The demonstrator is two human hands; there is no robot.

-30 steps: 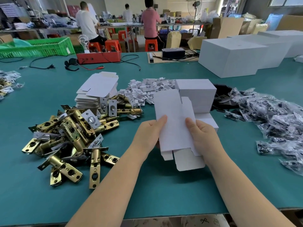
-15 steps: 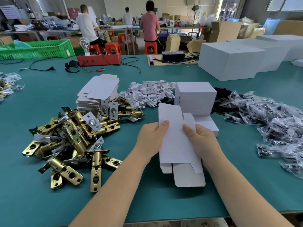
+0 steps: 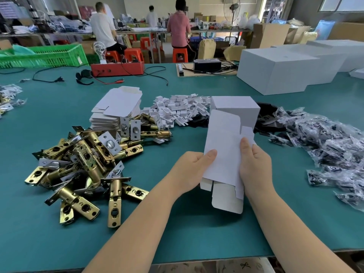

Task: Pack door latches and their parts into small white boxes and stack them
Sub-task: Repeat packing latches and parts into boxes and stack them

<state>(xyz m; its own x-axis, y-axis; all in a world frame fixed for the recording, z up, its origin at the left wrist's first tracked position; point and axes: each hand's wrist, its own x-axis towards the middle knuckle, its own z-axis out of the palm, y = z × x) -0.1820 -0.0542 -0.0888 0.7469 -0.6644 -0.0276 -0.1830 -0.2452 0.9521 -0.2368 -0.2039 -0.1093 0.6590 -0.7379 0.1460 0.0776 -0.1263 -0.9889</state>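
Both hands on one flat white box blank (image 3: 222, 152), held above the counter (image 3: 177, 233), slightly tilted. Left hand (image 3: 189, 170) grips its left edge, thumb on top, other fingers curled underneath. Right hand (image 3: 254, 164) grips the right edge, thumb on the face near the upper flap. Bottom flaps hang loose below both hands, at 6 o'clock of the blank.

At 12 o'clock, just behind the blank: an assembled small white box (image 3: 236, 111). At 9 o'clock of the hands: a pile of brass door latches (image 3: 82, 164), well apart from the fingers. At 10–11 o'clock: a stack of flat blanks (image 3: 116, 111). Between stack and assembled box: a heap of small white plastic parts (image 3: 177, 109). At 3 o'clock: clear bags of dark hardware (image 3: 325, 144).

Counter is green-topped. Far side: large white cartons (image 3: 275, 69), a red box with cables (image 3: 118, 68), a green crate (image 3: 43, 56). Beyond it, three people (image 3: 178, 26) with backs turned at another bench, orange stools, shelving clutter.
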